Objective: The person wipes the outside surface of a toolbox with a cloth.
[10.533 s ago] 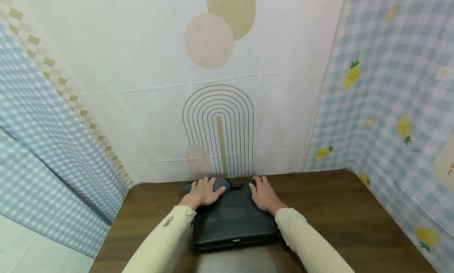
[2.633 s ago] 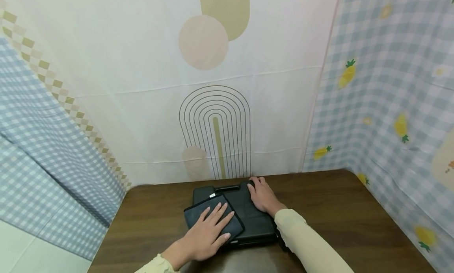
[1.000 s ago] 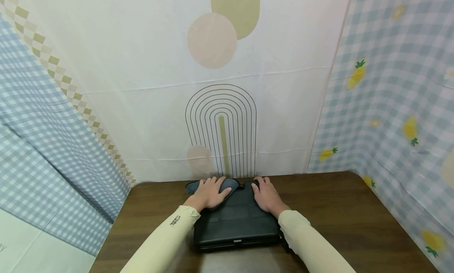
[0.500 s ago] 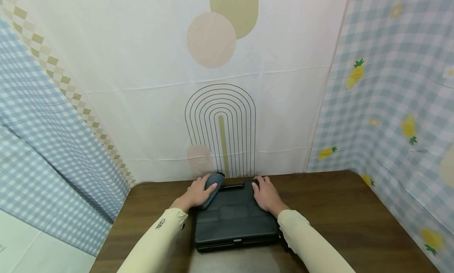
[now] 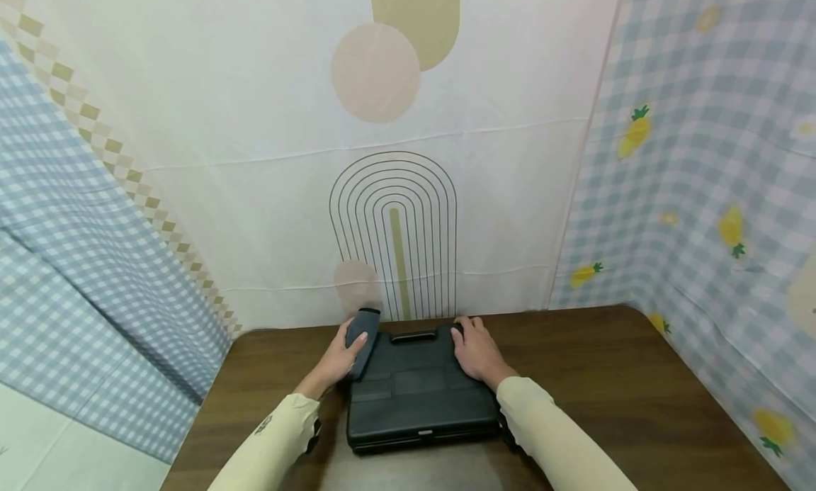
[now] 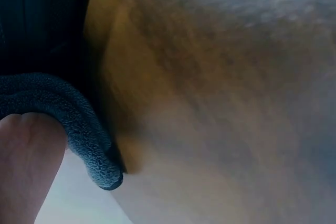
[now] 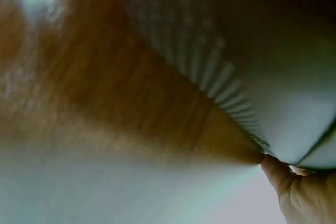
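Observation:
A black hard plastic case (image 5: pixel 423 406) lies flat on the table, its handle (image 5: pixel 413 336) toward the wall. My left hand (image 5: pixel 334 362) grips a bunched blue-grey cloth (image 5: pixel 362 339) over the case's left edge, near the far corner. In the left wrist view the fuzzy cloth (image 6: pixel 79 114) bends around that edge beside part of my hand (image 6: pixel 31 156). My right hand (image 5: pixel 477 353) holds the case's far right corner, thumb on top and fingers over the edge. The right wrist view is blurred; part of that hand (image 7: pixel 310 195) shows low at the right.
The brown wooden table (image 5: pixel 612 399) extends to both sides of the case. A pale printed cloth (image 5: pixel 255 229) hangs right behind its far edge. Checked cloths hang at the left (image 5: pixel 127 264) and right (image 5: pixel 695 229).
My left hand has taken the cloth across the lid, from near the front edge to the back, then leftward onto the left edge. My right hand has stayed at the corner.

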{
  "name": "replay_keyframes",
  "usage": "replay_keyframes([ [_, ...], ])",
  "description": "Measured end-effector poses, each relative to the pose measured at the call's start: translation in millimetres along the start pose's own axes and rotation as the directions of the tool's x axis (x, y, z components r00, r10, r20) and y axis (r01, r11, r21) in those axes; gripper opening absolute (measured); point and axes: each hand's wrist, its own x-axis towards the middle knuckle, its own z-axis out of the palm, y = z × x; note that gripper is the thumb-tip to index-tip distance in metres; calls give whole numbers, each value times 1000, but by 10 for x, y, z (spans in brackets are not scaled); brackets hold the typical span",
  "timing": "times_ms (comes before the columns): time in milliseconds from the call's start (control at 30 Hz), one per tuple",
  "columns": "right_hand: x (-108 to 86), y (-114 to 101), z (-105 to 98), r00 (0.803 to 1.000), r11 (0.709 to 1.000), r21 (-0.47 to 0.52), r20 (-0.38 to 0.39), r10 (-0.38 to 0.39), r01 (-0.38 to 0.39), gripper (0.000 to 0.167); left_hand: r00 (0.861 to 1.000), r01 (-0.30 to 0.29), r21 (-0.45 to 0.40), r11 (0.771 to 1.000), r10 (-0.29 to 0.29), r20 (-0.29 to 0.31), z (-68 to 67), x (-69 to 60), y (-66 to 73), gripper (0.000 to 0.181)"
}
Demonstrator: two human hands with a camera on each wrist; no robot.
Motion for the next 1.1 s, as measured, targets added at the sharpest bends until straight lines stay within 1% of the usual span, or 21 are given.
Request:
replay_keyframes([
  [167, 14, 10, 9, 1000, 1000, -10, 3, 4, -4, 47, 1000, -6, -24, 1000, 6, -3, 11, -45, -34, 74],
  [300, 24, 11, 15, 1000, 1000, -5, 1, 11, -11, 46, 1000, -2, -30, 1000, 2, -3, 20, -81, -27, 74],
  [400, 22, 6, 13, 1000, 1000, -2, 1, 9, -9, 45, 1000, -10, -17, 1000, 10, -4, 27, -122, -46, 74],
  [500, 17, 0, 14, 1000, 1000, 5, 2, 11, -11, 45, 1000, -29, 14, 999, 29, -8, 40, -198, -85, 75],
  [667, 12, -1, 17, 1000, 1000, 12, 9, 18, -18, 46, 999, -42, 53, 998, 43, -17, 82, -396, -90, 78],
  [767, 11, 1, 14, 1000, 1000, 12, 6, 22, -22, 45, 998, -58, 46, 997, 59, -18, 125, -532, -88, 79],
  [900, 13, -1, 13, 1000, 1000, 15, -2, 21, -21, 45, 997, -76, 21, 997, 76, -29, 192, -745, -106, 81],
  [967, 12, -6, 12, 1000, 1000, 17, 0, 20, -20, 45, 997, -63, 0, 998, 62, -34, 229, -851, -143, 86],
  [1033, 14, -7, 11, 1000, 1000, 13, 2, 18, -18, 45, 999, -26, -30, 999, 25, -26, 264, -948, -197, 94],
  [1100, 15, -8, 14, 1000, 1000, 11, 4, 20, -21, 45, 1000, 6, -81, 997, -6, -9, 297, -1030, -285, 101],
])
